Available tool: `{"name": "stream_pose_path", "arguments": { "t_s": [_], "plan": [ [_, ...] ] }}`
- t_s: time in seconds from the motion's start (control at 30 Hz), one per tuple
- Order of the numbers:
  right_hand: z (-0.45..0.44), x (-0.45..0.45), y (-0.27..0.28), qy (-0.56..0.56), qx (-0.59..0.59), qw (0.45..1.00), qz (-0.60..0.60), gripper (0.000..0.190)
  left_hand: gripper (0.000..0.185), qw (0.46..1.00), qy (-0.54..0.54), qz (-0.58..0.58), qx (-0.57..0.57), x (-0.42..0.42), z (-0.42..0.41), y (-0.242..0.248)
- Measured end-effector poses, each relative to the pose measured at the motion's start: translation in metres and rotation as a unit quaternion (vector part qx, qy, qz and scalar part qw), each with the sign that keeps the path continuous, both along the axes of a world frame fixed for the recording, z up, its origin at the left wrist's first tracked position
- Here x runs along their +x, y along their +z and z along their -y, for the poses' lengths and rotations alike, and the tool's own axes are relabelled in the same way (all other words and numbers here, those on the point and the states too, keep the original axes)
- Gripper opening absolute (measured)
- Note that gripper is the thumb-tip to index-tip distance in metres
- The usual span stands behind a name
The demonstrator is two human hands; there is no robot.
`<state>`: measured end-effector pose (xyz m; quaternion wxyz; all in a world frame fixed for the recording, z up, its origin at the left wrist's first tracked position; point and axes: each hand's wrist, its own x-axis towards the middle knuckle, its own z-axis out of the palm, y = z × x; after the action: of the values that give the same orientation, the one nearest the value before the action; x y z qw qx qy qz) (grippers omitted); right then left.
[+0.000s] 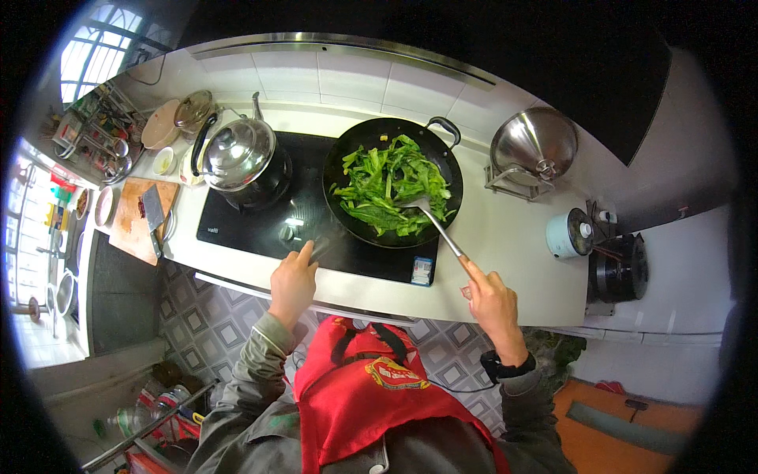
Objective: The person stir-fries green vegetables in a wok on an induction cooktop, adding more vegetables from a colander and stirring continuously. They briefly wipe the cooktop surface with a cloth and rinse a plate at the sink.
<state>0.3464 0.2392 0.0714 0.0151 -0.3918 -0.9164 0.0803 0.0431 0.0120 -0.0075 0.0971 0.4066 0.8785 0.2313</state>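
A black wok (335,207) sits on the right side of the black glass cooktop (237,228), with green leafy vegetables (379,183) in it. My right hand (494,302) is closed around the wooden handle of a metal spatula (445,235), whose blade lies among the leaves. Just lower left of the wok is my left hand (293,284), its fingertips beside a blurred dark part, perhaps the wok's near handle; whether they grip it is unclear. A lidded steel kettle (237,154) stands over the left burner.
A cleaver (154,208) lies on a wooden cutting board (127,228) at the left. Bowls (164,161) stand behind it. Right of the wok are a large steel lid (527,142) on a rack and a light-blue small cooker (562,235). A range hood (355,42) overhangs the back.
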Motion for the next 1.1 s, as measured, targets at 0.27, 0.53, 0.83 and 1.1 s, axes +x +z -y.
{"name": "stream_pose_path", "arguments": {
  "t_s": [0.27, 0.53, 0.83, 1.1],
  "plan": [
    [-0.009, -0.064, -0.028, 0.084, -0.02, 0.994, -0.06, 0.051, 0.046, 1.0, 0.001, 0.005, -0.003, 0.002, -0.002, 0.002],
    [-0.017, 0.029, 0.112, 0.047, 0.01, 0.998, 0.052, 0.041, 0.045, 1.0, -0.001, -0.011, 0.002, 0.003, -0.001, -0.002],
    [-0.048, -0.052, 0.036, 0.081, 0.054, 0.994, -0.043, 0.037, 0.045, 1.0, -0.018, -0.017, 0.015, 0.0, 0.0, -0.004],
    [-0.064, -0.063, -0.008, -0.132, -0.191, 0.941, -0.245, 0.036, 0.046, 1.0, -0.001, 0.014, -0.007, 0.002, 0.0, -0.002]
  ]
}}
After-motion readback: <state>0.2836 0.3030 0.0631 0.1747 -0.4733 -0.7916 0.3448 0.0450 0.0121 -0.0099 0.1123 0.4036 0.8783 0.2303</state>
